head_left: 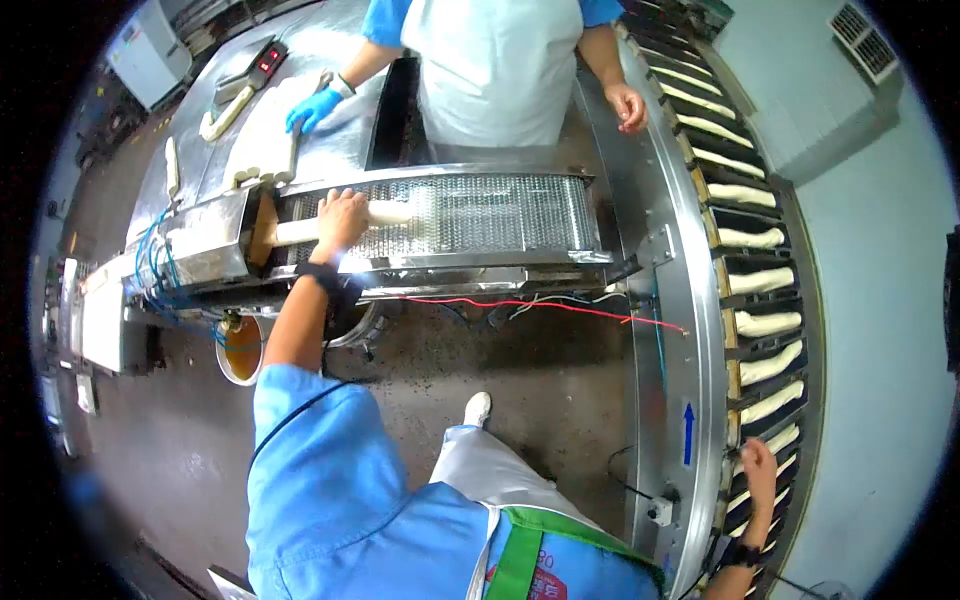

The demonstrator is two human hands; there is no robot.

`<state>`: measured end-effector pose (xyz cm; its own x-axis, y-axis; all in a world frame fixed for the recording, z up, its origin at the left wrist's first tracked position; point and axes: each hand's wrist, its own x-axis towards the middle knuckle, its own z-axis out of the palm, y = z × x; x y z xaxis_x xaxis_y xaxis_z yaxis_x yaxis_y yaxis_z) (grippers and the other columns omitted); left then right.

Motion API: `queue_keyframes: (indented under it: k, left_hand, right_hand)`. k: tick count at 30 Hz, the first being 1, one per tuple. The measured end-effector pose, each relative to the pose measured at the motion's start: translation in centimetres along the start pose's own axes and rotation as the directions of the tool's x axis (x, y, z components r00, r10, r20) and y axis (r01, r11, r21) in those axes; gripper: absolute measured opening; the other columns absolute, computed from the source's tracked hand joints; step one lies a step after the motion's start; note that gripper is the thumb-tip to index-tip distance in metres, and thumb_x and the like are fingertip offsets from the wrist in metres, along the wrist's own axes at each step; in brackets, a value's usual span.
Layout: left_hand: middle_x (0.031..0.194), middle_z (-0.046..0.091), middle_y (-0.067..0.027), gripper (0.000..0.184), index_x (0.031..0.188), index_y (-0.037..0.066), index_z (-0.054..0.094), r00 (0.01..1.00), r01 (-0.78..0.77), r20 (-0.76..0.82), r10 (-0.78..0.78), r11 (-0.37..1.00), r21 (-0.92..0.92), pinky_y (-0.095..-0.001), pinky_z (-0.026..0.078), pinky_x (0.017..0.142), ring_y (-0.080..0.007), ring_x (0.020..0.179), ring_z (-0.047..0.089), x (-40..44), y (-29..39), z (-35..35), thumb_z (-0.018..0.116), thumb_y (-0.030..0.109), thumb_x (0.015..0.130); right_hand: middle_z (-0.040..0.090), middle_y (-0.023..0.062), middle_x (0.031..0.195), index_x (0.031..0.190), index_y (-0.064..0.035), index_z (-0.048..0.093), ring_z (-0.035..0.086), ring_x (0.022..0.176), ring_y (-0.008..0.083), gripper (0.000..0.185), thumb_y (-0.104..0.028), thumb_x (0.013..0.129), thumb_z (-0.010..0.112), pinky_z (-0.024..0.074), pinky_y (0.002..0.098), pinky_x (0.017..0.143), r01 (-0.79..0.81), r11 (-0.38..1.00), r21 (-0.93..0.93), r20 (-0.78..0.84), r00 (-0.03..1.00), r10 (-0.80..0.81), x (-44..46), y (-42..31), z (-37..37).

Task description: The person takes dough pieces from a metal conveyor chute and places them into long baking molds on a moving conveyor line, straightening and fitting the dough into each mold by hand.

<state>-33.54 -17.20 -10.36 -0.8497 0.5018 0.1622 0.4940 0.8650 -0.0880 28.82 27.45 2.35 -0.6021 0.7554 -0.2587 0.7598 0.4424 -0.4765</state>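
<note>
A long pale dough roll (390,212) lies on the metal mesh conveyor (500,215). My left hand (343,218) is closed over the roll near its middle, palm down. At the lower right, my right hand (760,475) hovers over the tray conveyor beside a dough strip (782,438). Its fingers seem extended and loosely apart, and I see nothing in them. Dark slots along that conveyor each hold a dough strip, such as one thicker dough piece (768,325) further up.
Across the mesh conveyor stands a co-worker in a white apron (490,80), one blue-gloved hand (315,108) on dough rolls (262,140), the other hand (627,107) bare. A digital scale (262,62) sits behind. A red cable (520,303) and a bucket (242,350) are below.
</note>
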Motion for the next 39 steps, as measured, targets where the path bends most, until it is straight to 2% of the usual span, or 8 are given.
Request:
queue_keyframes:
  k: [4, 8, 13, 19, 20, 26, 32, 39]
  left_hand:
    - [0.088, 0.052, -0.0084, 0.043, 0.095, 0.012, 0.054, 0.995, -0.092, -0.055, 0.081, 0.969, -0.229, -0.0372, 0.04, 0.071, -0.03, 0.084, 0.047, -0.4, 0.3, -7.6, 0.065, 0.014, 0.054]
    - [0.084, 0.049, -0.0091, 0.037, 0.091, 0.005, 0.052, 0.927, -0.361, -0.298, 0.229, 0.762, -0.537, -0.0339, 0.036, 0.076, -0.0269, 0.083, 0.045, -2.6, 6.1, -18.2, 0.06, 0.003, 0.055]
    - [0.085, 0.049, -0.0104, 0.036, 0.087, 0.003, 0.054, 0.752, -0.652, -0.459, 0.473, 0.43, -0.625, -0.0335, 0.034, 0.074, -0.0262, 0.081, 0.045, -6.2, 18.7, -26.5, 0.061, 0.003, 0.052]
    - [0.088, 0.048, -0.0086, 0.037, 0.092, 0.008, 0.056, 0.321, -0.867, -0.68, 0.659, -0.084, -0.491, -0.0336, 0.037, 0.069, -0.0246, 0.079, 0.045, -14.3, 37.0, -32.6, 0.061, 0.003, 0.055]
    - [0.089, 0.048, -0.0089, 0.038, 0.092, 0.008, 0.056, 0.228, -0.875, -0.71, 0.666, -0.179, -0.449, -0.0335, 0.036, 0.071, -0.0241, 0.079, 0.046, -16.2, 39.7, -33.3, 0.06, 0.002, 0.055]
    - [0.112, 0.043, -0.0097, 0.048, 0.1, 0.015, 0.056, -0.121, -0.604, -0.835, 0.536, -0.708, -0.366, -0.0359, 0.037, 0.084, -0.0289, 0.106, 0.039, -28.0, 51.2, -35.0, 0.057, -0.005, 0.056]
    - [0.12, 0.036, -0.0135, 0.033, 0.1, 0.009, 0.054, -0.232, -0.64, -0.521, 0.822, -0.532, -0.555, -0.0386, 0.025, 0.093, -0.0311, 0.113, 0.031, -33.2, 59.6, -28.8, 0.053, 0.001, 0.068]
    - [0.121, 0.035, -0.0112, 0.031, 0.099, 0.006, 0.052, -0.081, -0.604, -0.237, 0.968, -0.237, -0.761, -0.0347, 0.022, 0.095, -0.0275, 0.115, 0.03, -37.7, 64.3, -24.5, 0.051, -0.001, 0.069]
  right_hand:
    - [0.058, 0.0073, 0.089, 0.106, 0.0, 0.048, 0.054, 0.08, 0.0117, 0.029, -0.015, 0.081, 0.051, 0.0433, 0.0223, 0.068, -0.181, 0.82, 0.544, 0.316, 0.949, 0.0, 3.2, -9.0, 4.2]
    - [0.056, 0.0094, 0.098, 0.11, -0.0028, 0.045, 0.055, 0.085, 0.0141, 0.032, -0.023, 0.086, 0.042, 0.0446, 0.024, 0.071, -0.027, 0.727, 0.686, 0.442, 0.809, -0.387, 4.5, -18.2, 7.5]
    - [0.053, 0.0165, 0.1, 0.114, 0.0026, 0.04, 0.055, 0.09, 0.0223, 0.055, -0.044, 0.087, 0.027, 0.0447, 0.0294, 0.073, -0.318, 0.433, 0.843, 0.528, 0.64, -0.558, 1.9, -24.8, 6.8]
    - [0.056, 0.0016, 0.07, 0.101, -0.0082, 0.049, 0.056, 0.058, 0.0081, 0.048, -0.051, 0.081, 0.039, 0.047, 0.0195, 0.05, -0.188, 0.031, 0.982, 0.184, 0.902, -0.391, -6.7, -19.7, -1.4]
    - [0.055, 0.0, 0.066, 0.1, -0.0074, 0.05, 0.054, 0.051, 0.0084, 0.042, -0.044, 0.083, 0.04, 0.0458, 0.0174, 0.045, -0.1, -0.019, 0.995, 0.098, 0.992, -0.075, -8.9, -18.5, -2.9]
    - [0.054, 0.0099, 0.09, 0.1, 0.001, 0.045, 0.057, 0.071, 0.0182, 0.031, -0.019, 0.078, 0.053, 0.0493, 0.0298, 0.064, 0.473, -0.03, 0.88, -0.471, 0.88, 0.071, -19.7, -3.2, -7.9]
    - [0.053, 0.0226, 0.094, 0.11, 0.0077, 0.039, 0.055, 0.056, 0.0149, 0.049, -0.032, 0.081, 0.042, 0.0471, 0.0234, 0.047, 0.491, 0.452, 0.745, -0.659, 0.648, 0.382, -37.4, 5.1, -12.7]
    - [0.057, 0.0145, 0.087, 0.105, 0.0064, 0.042, 0.055, 0.055, 0.0106, 0.042, -0.029, 0.083, 0.046, 0.0489, 0.0176, 0.048, 0.377, 0.411, 0.83, -0.557, 0.527, 0.642, -49.7, 21.0, -17.7]
